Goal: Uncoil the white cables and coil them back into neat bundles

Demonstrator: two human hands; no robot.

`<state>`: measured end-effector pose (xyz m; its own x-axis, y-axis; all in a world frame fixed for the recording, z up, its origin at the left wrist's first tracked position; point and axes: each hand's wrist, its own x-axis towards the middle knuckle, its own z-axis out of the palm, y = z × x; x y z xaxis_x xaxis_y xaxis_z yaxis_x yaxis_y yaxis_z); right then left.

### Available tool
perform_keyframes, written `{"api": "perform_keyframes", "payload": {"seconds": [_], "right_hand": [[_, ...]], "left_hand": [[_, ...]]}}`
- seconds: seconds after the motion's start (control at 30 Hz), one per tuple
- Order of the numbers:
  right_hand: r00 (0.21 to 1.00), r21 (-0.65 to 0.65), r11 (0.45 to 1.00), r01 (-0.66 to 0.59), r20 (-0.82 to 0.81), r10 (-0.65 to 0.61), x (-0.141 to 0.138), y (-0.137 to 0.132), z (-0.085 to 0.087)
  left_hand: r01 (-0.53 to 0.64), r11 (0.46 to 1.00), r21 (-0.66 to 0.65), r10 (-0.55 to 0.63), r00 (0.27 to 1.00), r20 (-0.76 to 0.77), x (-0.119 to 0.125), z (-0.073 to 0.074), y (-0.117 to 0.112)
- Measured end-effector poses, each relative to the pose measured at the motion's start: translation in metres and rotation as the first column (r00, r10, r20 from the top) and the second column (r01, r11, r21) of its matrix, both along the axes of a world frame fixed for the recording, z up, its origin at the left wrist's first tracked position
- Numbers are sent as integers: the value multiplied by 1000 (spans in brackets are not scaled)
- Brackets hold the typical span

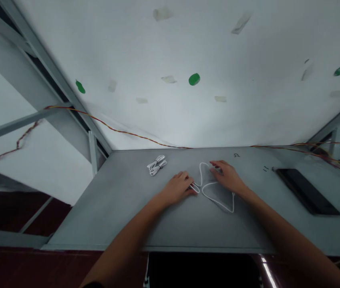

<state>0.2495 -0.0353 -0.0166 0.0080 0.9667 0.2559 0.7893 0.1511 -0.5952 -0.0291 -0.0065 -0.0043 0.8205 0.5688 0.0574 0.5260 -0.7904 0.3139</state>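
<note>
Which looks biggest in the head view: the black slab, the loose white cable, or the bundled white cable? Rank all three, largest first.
1. black slab, the widest patch.
2. loose white cable, counted by its spread-out loops.
3. bundled white cable, clearly the smallest, though it lies somewhat farther from the camera.

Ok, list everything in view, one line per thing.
Loose thin white cable: one, white, on the table between both hands.
Bundled white cables: one small bundle, white, on the table beyond the left hand.
Flat grey table: one, grey, under everything.
Flat black rectangular panel: one, black, table's right side.
Twisted red-and-yellow wire: one long run, red-yellow, along the table's back edge.
Round green stickers: three, green, white wall.
Left hand: one, bare, fingertips at the cable's loop.
Right hand: one, bare, resting on the cable.
</note>
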Motion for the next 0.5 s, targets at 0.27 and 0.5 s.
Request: {"api": "perform_keyframes", "payload": {"seconds": [0.27, 0.5], "right_hand": [[971, -102, 989, -111, 201, 130, -1, -3, 0], [924, -134, 950, -281, 231, 305, -6, -7, 6]], "left_hand": [[-115, 990, -80, 123, 988, 97, 3, 2, 0], [-165, 911, -377, 296, 899, 321, -2, 5, 1]]}}
